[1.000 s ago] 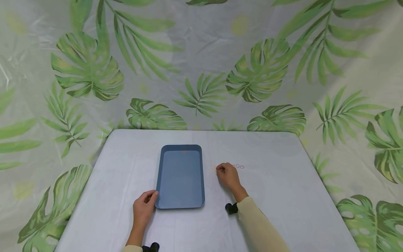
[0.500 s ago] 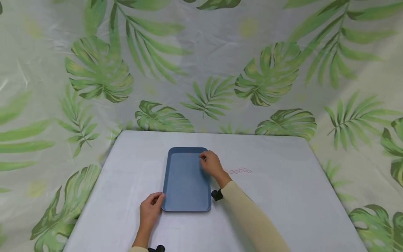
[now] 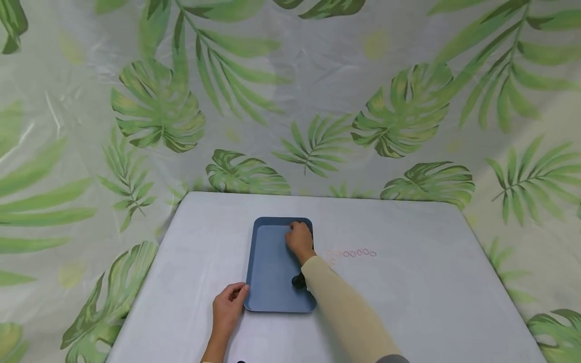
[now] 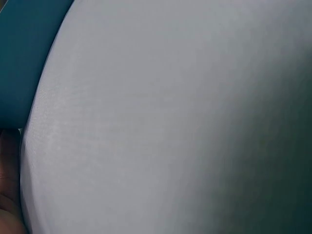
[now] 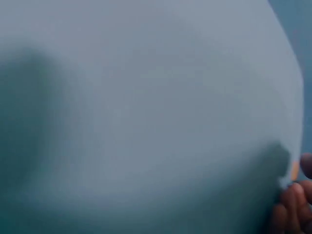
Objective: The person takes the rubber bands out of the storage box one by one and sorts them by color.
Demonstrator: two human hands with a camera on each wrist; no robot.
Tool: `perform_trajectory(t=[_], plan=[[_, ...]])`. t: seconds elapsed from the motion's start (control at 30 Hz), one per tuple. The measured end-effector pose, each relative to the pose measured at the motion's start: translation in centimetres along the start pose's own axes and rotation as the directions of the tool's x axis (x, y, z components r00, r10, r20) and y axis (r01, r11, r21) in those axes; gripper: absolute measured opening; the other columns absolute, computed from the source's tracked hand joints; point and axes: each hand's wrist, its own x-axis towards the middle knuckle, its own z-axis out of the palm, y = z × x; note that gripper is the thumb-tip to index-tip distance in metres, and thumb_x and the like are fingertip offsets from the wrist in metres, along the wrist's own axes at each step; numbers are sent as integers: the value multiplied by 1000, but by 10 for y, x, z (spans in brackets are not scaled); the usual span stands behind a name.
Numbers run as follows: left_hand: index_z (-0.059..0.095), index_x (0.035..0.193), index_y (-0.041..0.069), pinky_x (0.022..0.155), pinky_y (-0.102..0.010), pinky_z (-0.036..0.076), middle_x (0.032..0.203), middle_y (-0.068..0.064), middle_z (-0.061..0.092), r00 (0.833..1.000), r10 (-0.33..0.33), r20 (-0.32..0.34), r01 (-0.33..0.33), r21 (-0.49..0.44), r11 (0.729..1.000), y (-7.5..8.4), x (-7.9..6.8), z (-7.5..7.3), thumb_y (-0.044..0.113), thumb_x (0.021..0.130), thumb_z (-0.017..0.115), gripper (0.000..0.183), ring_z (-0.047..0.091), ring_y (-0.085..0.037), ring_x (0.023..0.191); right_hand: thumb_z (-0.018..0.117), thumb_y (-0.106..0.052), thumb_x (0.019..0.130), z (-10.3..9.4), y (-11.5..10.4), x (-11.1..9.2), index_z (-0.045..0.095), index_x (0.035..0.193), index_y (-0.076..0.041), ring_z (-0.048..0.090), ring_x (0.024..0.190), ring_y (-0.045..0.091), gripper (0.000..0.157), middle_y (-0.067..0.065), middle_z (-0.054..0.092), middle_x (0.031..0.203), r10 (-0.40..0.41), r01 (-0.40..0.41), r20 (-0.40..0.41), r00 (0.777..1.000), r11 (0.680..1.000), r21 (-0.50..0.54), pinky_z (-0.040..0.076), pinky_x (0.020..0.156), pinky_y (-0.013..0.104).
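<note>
A blue rectangular tray (image 3: 268, 272) lies on the white table in the head view. My left hand (image 3: 227, 307) holds its near left edge, thumb and fingers bent at the rim; the left wrist view shows a bit of the hand (image 4: 9, 190) against the tray's wall (image 4: 24, 63). Over the tray's far right part is my right hand (image 3: 299, 241), fingers curled. Between its fingertips the right wrist view shows a small orange ring (image 5: 294, 170), mostly hidden. To the right of the tray, several thin pink rings (image 3: 350, 254) form a row, with a few orange rings (image 3: 333, 262) at its left end.
The table (image 3: 408, 302) has a white cover and ends at a leaf-printed curtain (image 3: 317, 101) behind and at the sides. My right forearm in a pale sleeve (image 3: 342, 307) crosses the tray's right side, with a black wrist camera (image 3: 298, 281) above the tray.
My right hand has moved left from the row of rings to over the tray's far right part. My left hand stays at the tray's edge. The head view has shifted slightly.
</note>
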Motion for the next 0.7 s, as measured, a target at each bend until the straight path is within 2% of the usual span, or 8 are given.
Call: perform_trajectory(t=[0.17,0.33,0.43,0.53,0.63,0.7], plan=[[75,105,7,67,-17,49,96,-10,75,1000,11,-3,-11,-5,1000,-2,0,1,24,91,73,22,59,2,76,66,-13,91,21,1,-1,74,107,-2,69,91,35,21,19,72,102,84,-74,-174,981,996,58,56,77,48],[75,103,7,66,-18,49,95,-9,76,1000,26,-12,-26,3,1000,2,-2,-1,23,91,73,21,59,1,75,68,-18,92,35,2,2,77,98,-9,69,80,30,13,13,74,93,119,-111,-265,957,993,42,56,68,47],[75,102,7,66,-18,49,94,-9,76,999,22,-23,-22,12,1000,4,-3,0,23,90,73,20,59,2,74,70,-17,91,35,2,3,77,90,-11,69,74,28,10,11,74,87,110,-113,-272,956,994,3,55,62,45],[76,101,7,64,-18,49,92,-8,76,999,16,-34,-16,14,1000,4,-2,-1,22,89,74,19,58,2,73,69,-16,91,32,2,2,75,84,-10,68,71,27,11,10,73,82,87,-97,-238,967,995,-31,54,59,42],[76,101,6,63,-17,48,91,-10,76,999,23,-36,-23,1,1000,3,-3,0,21,89,74,19,58,3,72,67,-14,92,24,1,-2,73,82,-6,67,70,26,14,11,72,81,71,-74,-180,981,997,-11,53,58,39],[76,100,6,63,-17,48,91,-11,76,999,30,-40,-30,-5,1000,2,-3,-1,21,89,75,19,58,3,71,66,-13,93,19,-3,-7,72,82,-5,66,70,24,15,12,73,83,52,-47,-132,990,998,44,50,57,35]])
